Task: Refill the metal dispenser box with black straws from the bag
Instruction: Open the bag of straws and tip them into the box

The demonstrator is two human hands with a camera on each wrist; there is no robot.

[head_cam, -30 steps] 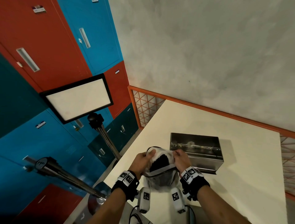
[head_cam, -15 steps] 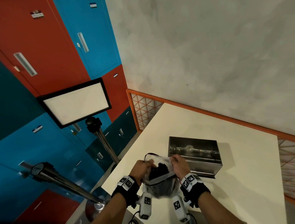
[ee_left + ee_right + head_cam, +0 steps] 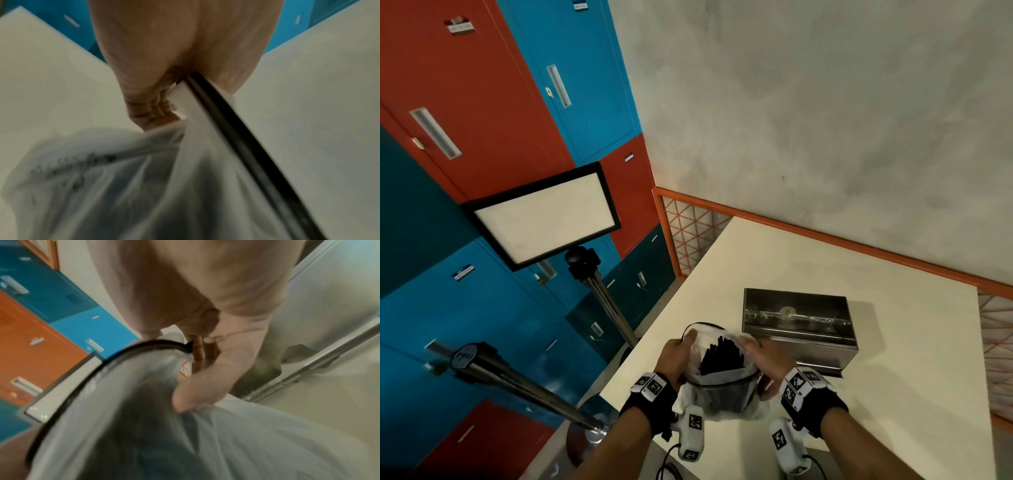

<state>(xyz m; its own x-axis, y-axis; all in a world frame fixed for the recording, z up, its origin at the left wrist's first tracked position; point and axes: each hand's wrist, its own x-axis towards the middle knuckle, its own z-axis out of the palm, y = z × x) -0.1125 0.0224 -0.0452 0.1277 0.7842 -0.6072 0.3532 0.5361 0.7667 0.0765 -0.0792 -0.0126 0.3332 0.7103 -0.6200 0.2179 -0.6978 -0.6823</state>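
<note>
A clear plastic bag [image 3: 722, 394] with a black zip rim stands at the near left corner of the cream table [image 3: 893, 394]. Its mouth is pulled wide and a bundle of black straws [image 3: 720, 354] shows inside. My left hand [image 3: 674, 356] pinches the left side of the bag's rim [image 3: 205, 100]. My right hand [image 3: 767, 356] pinches the right side of the bag [image 3: 226, 426]. The metal dispenser box [image 3: 796, 325] sits on the table just behind and to the right of the bag, close to my right hand [image 3: 205, 378].
Red, blue and teal lockers [image 3: 482, 102] fill the left. A framed white sign [image 3: 544, 216] on a metal post [image 3: 606, 301] and a second post [image 3: 510, 383] stand beside the table's left edge. An orange rail [image 3: 825, 236] runs along the grey wall behind the table.
Both hands have drawn the bag's mouth wider apart, so the black straws inside show more. The bag and the box stay in place.
</note>
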